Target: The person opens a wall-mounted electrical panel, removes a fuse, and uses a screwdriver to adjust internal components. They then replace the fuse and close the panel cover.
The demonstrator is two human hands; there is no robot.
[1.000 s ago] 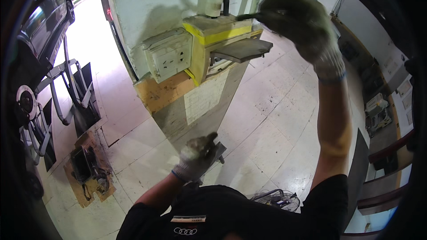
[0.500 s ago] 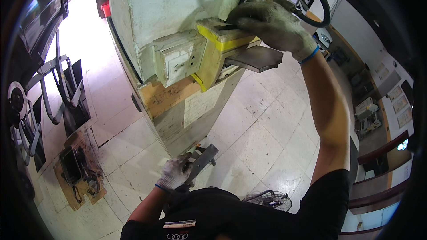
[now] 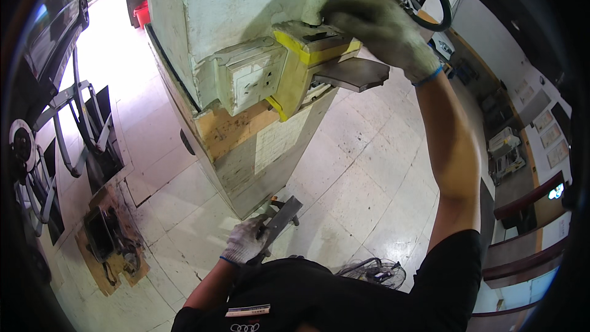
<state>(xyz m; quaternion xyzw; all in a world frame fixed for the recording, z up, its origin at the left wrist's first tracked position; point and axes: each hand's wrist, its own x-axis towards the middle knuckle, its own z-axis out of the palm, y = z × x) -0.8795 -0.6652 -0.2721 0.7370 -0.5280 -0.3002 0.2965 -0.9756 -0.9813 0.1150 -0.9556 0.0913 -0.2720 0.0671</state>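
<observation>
My left hand point(image 3: 247, 238), in a pale knit glove, is closed round a flat dark-grey bar point(image 3: 283, 221) low in front of my body. Behind the bar shows part of something with orange and black ends point(image 3: 295, 219); its kind is unclear. My right hand point(image 3: 384, 31), in a soiled grey glove, is raised beside a yellow-edged box point(image 3: 307, 55) on the pillar. Motion smears its fingers, so I cannot see whether they hold anything. A small dark piece point(image 3: 321, 35) lies on the box top. Beneath my right hand, a dark angular plate point(image 3: 356, 75) juts from the box.
A white socket box point(image 3: 252, 83) is fixed to the pillar point(image 3: 239, 6), left of the yellow-edged box. A black hose point(image 3: 444, 0) loops at upper right. Left are a car point(image 3: 58, 31), lift arms point(image 3: 80, 101) and a stained board point(image 3: 92, 264) bearing parts. A wire-caged fan point(image 3: 381, 273) stands low behind my right side.
My right hand has lifted slightly up and right off the box top, uncovering the dark piece there. My left hand still holds the bar, and the view has shifted a little.
</observation>
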